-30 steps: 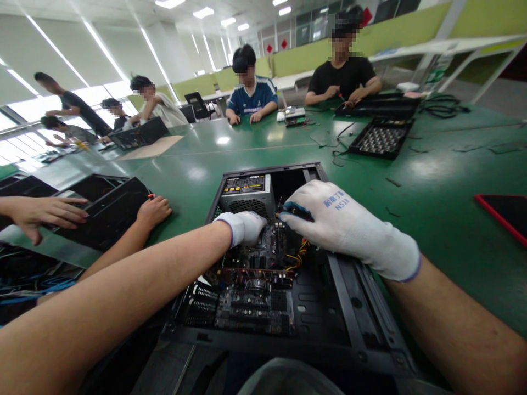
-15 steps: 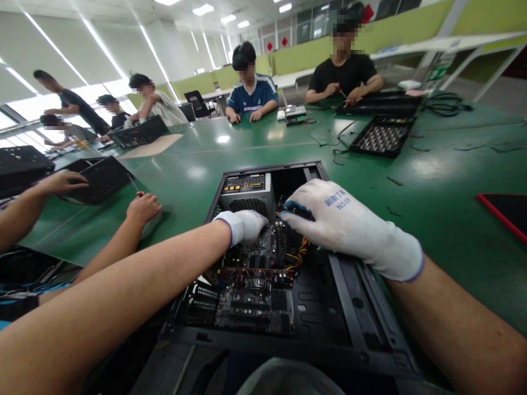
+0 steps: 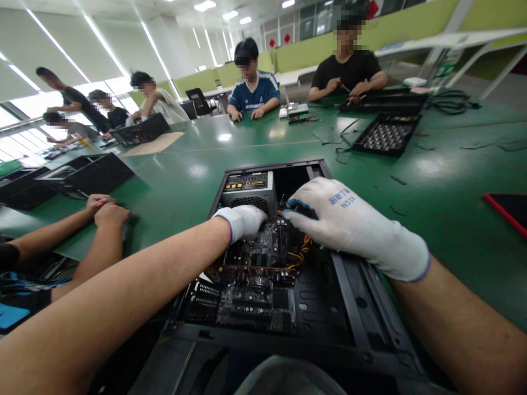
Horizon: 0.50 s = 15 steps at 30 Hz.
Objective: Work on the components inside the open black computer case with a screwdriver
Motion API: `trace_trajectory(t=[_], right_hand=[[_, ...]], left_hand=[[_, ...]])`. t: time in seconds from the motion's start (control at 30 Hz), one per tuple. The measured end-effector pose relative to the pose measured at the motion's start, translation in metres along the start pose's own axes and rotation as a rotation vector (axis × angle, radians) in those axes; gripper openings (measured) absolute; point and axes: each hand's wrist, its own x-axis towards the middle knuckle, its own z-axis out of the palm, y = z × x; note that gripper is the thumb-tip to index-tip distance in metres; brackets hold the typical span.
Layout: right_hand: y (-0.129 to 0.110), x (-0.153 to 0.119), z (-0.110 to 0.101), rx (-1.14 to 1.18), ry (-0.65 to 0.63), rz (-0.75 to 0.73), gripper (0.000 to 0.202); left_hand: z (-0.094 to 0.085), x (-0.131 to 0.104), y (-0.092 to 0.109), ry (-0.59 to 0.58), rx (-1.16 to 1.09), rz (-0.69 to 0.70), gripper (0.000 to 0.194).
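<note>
An open black computer case (image 3: 362,307) lies flat on the green table in front of me. Inside it sit a motherboard (image 3: 255,285) and a grey power supply (image 3: 249,189) at the far end. My left hand (image 3: 242,220), in a white glove, reaches into the case and rests by the power supply with its fingers curled. My right hand (image 3: 349,222), also gloved, grips a tool with a blue and black handle (image 3: 300,207) over the board, next to a bundle of yellow and red cables (image 3: 302,253).
A co-worker's two bare hands (image 3: 105,211) rest together on the table at my left, near a black case (image 3: 88,173). Several people sit at the far side with more cases. A black tray (image 3: 387,134) lies at the back right, a red-edged panel (image 3: 508,208) at the right.
The co-worker at my left has pushed the black case away and drawn both hands together. My own hands have stayed almost still inside the case.
</note>
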Motion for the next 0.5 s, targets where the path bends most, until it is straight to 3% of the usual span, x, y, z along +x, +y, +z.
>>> trace_trajectory(t=[0.5], right_hand=[[-0.0002, -0.0005, 0.0008, -0.001, 0.020, -0.005, 0.039]], left_hand=[[-0.0017, 0.0013, 0.0091, -0.051, 0.033, 0.001, 0.052]])
